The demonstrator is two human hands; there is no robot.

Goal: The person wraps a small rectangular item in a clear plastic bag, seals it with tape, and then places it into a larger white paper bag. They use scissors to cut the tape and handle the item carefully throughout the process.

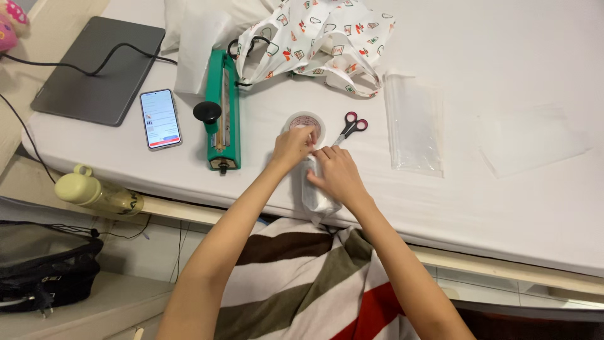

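Both hands, left point(293, 146) + right point(337, 174), pinch the white wrapped bundle point(314, 192); looks soft, light, so we'd grip its top edge.

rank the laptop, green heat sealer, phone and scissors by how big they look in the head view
1. Grey laptop, clearly largest.
2. Green heat sealer, long and narrow.
3. Phone.
4. Scissors, smallest.
All lie on the same white surface at similar depth, so nearness barely skews the order.
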